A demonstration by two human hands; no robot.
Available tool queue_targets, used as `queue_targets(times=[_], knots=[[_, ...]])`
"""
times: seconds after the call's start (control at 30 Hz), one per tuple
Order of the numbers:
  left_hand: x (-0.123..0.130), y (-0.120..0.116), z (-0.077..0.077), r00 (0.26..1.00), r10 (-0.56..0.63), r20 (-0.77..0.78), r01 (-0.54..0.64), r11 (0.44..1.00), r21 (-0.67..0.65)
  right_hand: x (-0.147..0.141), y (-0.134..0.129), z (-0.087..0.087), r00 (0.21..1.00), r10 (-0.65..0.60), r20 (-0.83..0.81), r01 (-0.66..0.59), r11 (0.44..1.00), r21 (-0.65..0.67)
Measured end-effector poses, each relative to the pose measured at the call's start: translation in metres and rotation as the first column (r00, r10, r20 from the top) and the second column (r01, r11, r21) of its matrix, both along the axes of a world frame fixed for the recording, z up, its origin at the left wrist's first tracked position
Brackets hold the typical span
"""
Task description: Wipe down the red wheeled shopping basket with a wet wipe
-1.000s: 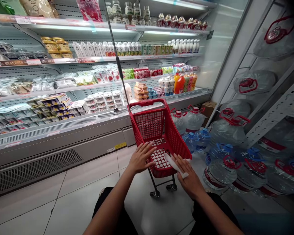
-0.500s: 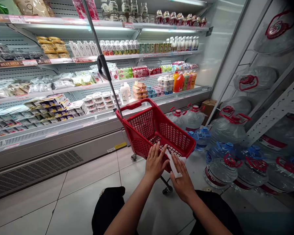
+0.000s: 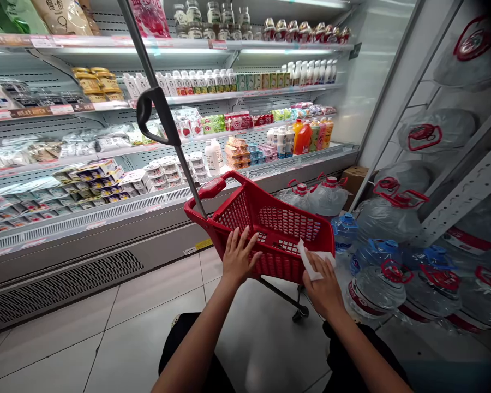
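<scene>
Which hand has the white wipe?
The right hand: the white wipe shows beside its fingers, near the end of the red cart. The left hand, fingers spread at the cart's side, shows no wipe.

Left hand [image 3: 239, 258]: palm down, fingers fanned, thumb toward the right hand [image 3: 324, 281], at the shopping cart's near rim [image 3: 279, 254]; contact unclear. Right hand: at that rim's right-hand corner, back up, fingers closer together, lightly bent. Forearms [image 3: 208, 331] extended forward, wrists nearly straight. Dark-clothed legs [image 3: 175, 344] apart.
</scene>
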State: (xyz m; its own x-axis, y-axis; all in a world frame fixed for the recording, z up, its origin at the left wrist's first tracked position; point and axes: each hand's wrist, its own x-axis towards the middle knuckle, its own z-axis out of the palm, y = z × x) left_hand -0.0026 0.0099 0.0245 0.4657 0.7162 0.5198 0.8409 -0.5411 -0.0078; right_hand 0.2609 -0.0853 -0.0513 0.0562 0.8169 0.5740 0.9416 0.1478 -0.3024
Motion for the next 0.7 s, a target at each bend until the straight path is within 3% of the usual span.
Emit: queue_targets(times=[0.1,0.2,0.37,0.53,0.6,0.7], knots=[[0.012,-0.017,0.002,1.0,-0.031,-0.007,0.031,1.0,-0.007,-0.034,0.018,0.014,0.99,0.132,0.057,-0.132,0.991,0.002],[0.006,-0.022,0.018,0.995,-0.089,-0.04,0.088,0.996,-0.03,-0.051,0.026,0.021,0.976,0.199,0.092,-0.2,0.98,0.007],[-0.021,-0.009,0.055,0.999,0.029,0.019,-0.029,0.999,0.025,-0.026,0.021,0.017,0.978,0.194,0.079,-0.194,0.981,-0.01],[-0.016,-0.015,0.063,1.0,0.027,0.002,-0.027,1.0,0.001,-0.008,0.022,0.012,0.991,0.131,0.03,-0.132,0.991,0.018],[-0.006,-0.024,0.063,1.0,0.019,-0.022,-0.019,1.0,0.001,-0.02,0.027,0.015,0.992,0.123,0.012,-0.124,0.991,0.045],[0.006,-0.038,0.069,0.998,-0.009,-0.066,0.009,1.0,0.008,-0.061,0.037,0.031,0.979,0.202,0.018,-0.202,0.977,0.06]])
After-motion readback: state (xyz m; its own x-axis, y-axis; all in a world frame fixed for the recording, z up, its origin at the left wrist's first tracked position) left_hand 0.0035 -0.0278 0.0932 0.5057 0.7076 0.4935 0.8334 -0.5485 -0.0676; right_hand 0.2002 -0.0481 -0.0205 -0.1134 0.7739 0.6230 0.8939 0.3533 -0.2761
